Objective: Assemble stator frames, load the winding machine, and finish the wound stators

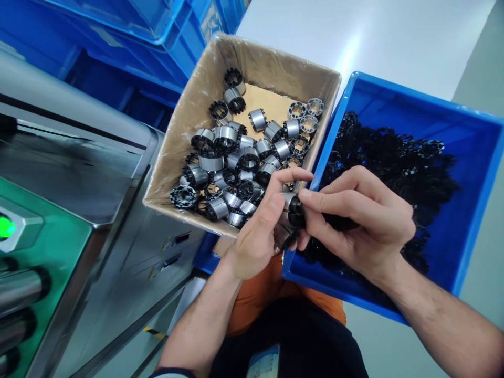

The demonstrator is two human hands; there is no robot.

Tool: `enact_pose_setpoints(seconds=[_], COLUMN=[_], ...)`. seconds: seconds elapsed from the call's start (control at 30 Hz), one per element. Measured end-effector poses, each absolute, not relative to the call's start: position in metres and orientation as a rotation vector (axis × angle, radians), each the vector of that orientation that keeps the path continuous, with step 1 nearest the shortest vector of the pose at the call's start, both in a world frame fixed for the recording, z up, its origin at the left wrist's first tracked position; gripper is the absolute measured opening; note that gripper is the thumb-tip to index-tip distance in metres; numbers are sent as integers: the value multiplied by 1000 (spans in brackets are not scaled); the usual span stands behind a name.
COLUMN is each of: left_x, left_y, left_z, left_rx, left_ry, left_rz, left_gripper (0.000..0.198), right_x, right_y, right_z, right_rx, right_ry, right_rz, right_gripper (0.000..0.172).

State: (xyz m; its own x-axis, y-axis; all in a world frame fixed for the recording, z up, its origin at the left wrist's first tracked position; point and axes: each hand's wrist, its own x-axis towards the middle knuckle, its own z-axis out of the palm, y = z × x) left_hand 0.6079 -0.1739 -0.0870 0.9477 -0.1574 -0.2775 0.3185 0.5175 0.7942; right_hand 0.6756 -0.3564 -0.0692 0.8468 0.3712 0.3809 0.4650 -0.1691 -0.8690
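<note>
My left hand (258, 226) is closed around a silver stator core (289, 210), held over the near right corner of the cardboard box. A black slotted end piece (297, 211) sits at the core's right end, facing my right hand. My right hand (354, 215) pinches this black end with thumb and fingers; how far it is seated on the core I cannot tell. Below the core, between the hands, another dark part (286, 237) shows, partly hidden by the fingers.
A plastic-lined cardboard box (185, 113) contains many similar cores (226, 139), some upright, some lying. To the right, a blue bin (466, 231) holds a heap of black plastic pieces (397, 163). Blue crates (173, 47) stand behind; a machine (114, 252) with a green panel (59, 220) is at left.
</note>
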Motion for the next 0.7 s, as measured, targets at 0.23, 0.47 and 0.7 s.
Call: enact_pose_setpoints(seconds=[0.23,0.47,0.7], left_x=[611,626,625], left_y=[-179,-184,-180], left_z=[-89,-93,-106], left_rx=[1048,1062,1085], left_ry=[203,263,127], left_rz=[-189,33,105], left_gripper=[69,58,35], right_x=[680,697,701], right_y=[-365,-379,-372], right_z=[-68,-60,-58], right_rx=[-1691,-1582,-1493], right_ry=[-618,-493,-419], right_rz=[82,355,347], right_gripper=[15,14,38])
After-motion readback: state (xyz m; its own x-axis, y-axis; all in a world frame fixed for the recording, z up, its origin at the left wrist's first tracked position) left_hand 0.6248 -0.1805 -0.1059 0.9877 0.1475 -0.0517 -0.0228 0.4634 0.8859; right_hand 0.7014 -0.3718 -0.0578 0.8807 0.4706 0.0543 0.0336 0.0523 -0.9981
